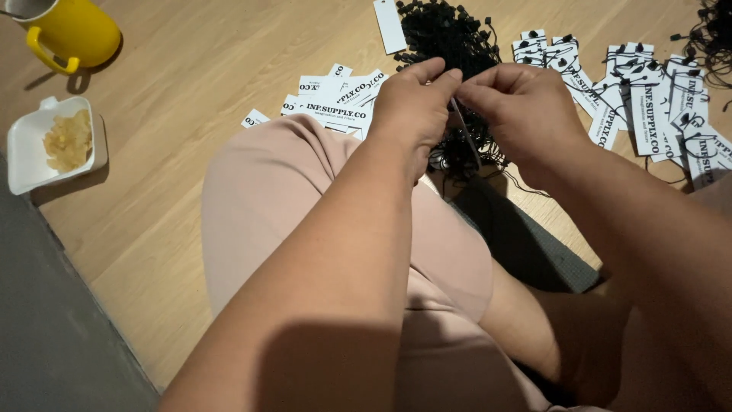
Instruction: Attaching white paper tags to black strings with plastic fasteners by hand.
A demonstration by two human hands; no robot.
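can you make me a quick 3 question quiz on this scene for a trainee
1. True or false: the yellow mug stands at the top left of the wooden floor.
2. Which tags already carry black strings? A) the pile beside the left hand B) the pile beyond the right hand C) neither
3. Fill in: the white tray holds pale ___ pieces.

Key
1. True.
2. B. The white tags by the left hand show no strings; the loose black strings are heaped between the piles.
3. Yellow. The fingers of both hands meet over a thin tag seen edge-on.
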